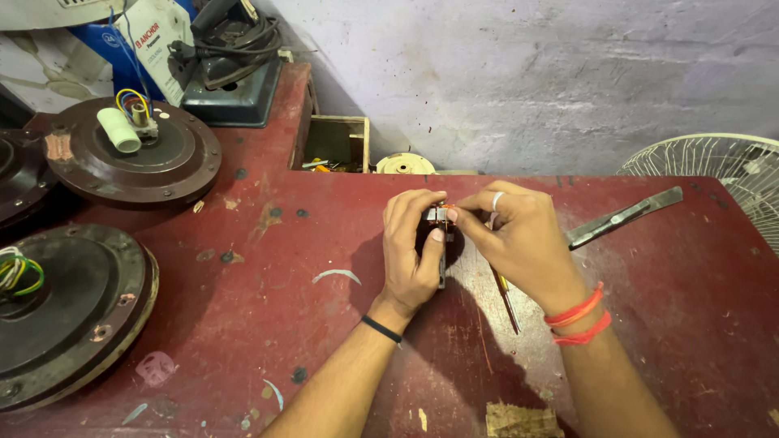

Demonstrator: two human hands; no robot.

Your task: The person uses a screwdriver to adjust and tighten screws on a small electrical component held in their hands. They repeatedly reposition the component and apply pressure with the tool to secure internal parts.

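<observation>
My left hand (412, 247) grips a small dark electrical part (438, 217) with orange and metal bits, held just above the red table (268, 268). My right hand (519, 235) pinches the top of the same part with thumb and forefinger. A thin screwdriver (506, 300) with a dark shaft lies under my right palm and points toward me; whether the hand holds it is unclear. Most of the part is hidden by my fingers.
Two dark round fan motors (134, 154) (61, 312) with coloured wires sit at the left. Scissors or shears (623, 217) lie at the right. A small wooden box (334, 144), an old iron on its base (231, 69) and a white fan guard (722, 166) stand around the edges.
</observation>
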